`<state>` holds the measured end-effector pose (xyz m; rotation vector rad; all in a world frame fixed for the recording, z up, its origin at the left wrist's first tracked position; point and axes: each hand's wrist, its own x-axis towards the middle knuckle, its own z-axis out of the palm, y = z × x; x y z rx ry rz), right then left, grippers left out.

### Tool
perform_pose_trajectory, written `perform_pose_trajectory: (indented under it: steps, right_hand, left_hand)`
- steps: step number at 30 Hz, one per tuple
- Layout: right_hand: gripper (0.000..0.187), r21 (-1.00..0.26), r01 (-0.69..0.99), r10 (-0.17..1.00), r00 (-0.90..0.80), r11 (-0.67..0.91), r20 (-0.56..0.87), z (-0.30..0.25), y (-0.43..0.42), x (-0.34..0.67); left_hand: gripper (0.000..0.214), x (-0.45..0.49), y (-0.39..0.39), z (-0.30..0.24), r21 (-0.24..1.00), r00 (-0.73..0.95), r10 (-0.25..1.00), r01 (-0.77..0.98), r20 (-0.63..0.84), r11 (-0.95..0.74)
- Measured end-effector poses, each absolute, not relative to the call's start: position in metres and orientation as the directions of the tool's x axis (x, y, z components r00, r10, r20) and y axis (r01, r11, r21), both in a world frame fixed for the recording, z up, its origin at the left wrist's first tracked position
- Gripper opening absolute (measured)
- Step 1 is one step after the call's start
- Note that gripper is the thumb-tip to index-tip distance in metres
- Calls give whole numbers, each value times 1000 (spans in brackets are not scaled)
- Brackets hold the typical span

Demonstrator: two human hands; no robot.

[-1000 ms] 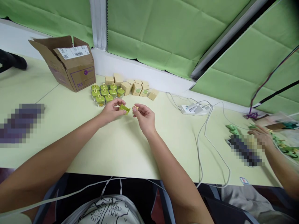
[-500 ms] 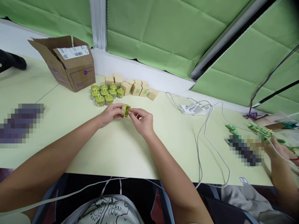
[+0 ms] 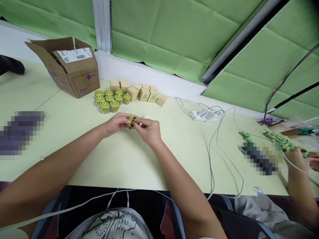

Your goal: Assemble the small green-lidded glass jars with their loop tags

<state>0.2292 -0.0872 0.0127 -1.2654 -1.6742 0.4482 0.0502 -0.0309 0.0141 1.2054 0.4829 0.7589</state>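
Note:
My left hand (image 3: 116, 124) pinches a small hollow green lid (image 3: 131, 121), its open side turned toward my right hand (image 3: 151, 131). The right fingertips are pressed together at the lid's opening and reach partly inside; whatever they hold there is too small and hidden to name. Just beyond my left hand stands a group of small clear jars (image 3: 104, 107) with green lids and yellow loops on top. Small cream cardboard boxes (image 3: 144, 95) are lined up behind and to the right of the jars.
A large open cardboard carton (image 3: 84, 83) stands at the back left. White cables run from a power strip (image 3: 205, 115) down the right side of the table (image 3: 179, 152). At far right, a co-worker's hand (image 3: 297, 161) is among green pieces (image 3: 279, 137), near a blurred-out phone.
The right fingertips have moved into the green lid's opening, and the lid has tilted and shifted slightly left. The co-worker's hand at far right has also moved.

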Motion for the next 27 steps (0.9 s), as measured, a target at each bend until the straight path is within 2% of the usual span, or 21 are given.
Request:
perform_pose_trajectory:
  steps: [7,12,19,27]
  right_hand:
    - [13,-789,491,918,-62,370,392,17,-88,228]
    - [12,-785,457,901,-104,419,420,17,-86,231]
    - [29,-731,435,849,-318,526,422,21,-83,238]
    - [25,-713,501,869,-214,490,447,15,-82,237]
  left_hand:
    - [38,49,-31,12,960,669,741,-237,51,148]
    - [39,47,-28,9,961,668,743,-227,34,159]
    - [35,45,-25,13,953,680,727,-272,95,130]
    - [38,46,-25,11,955,648,761,-251,43,160]
